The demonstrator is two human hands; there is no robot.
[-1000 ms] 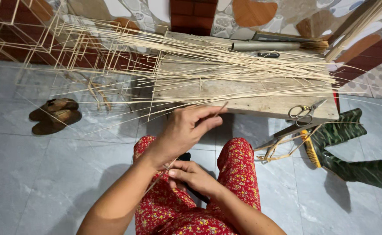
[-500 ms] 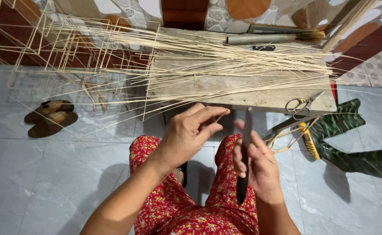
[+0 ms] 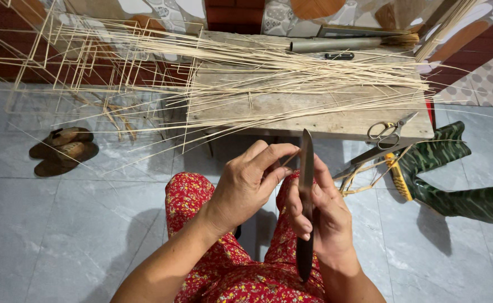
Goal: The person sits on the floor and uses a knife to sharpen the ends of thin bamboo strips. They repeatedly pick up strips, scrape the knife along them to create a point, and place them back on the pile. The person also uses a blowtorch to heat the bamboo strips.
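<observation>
right hand [image 3: 322, 216] gripping knife [image 3: 305, 191], left hand [image 3: 252, 182] beside

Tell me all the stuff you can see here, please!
knife: one, dark blade, upright in right hand
thin strip: one, pale, pinched by left hand
bamboo strips: many, pale, across bench
wooden bench: one, grey-brown, ahead
scissors: one pair, metal, bench's right end
stick frames: several, pale, upper left
sandals: one pair, brown, left floor
boots: green, right floor
left hand: one, centre
right hand: one, centre
</observation>
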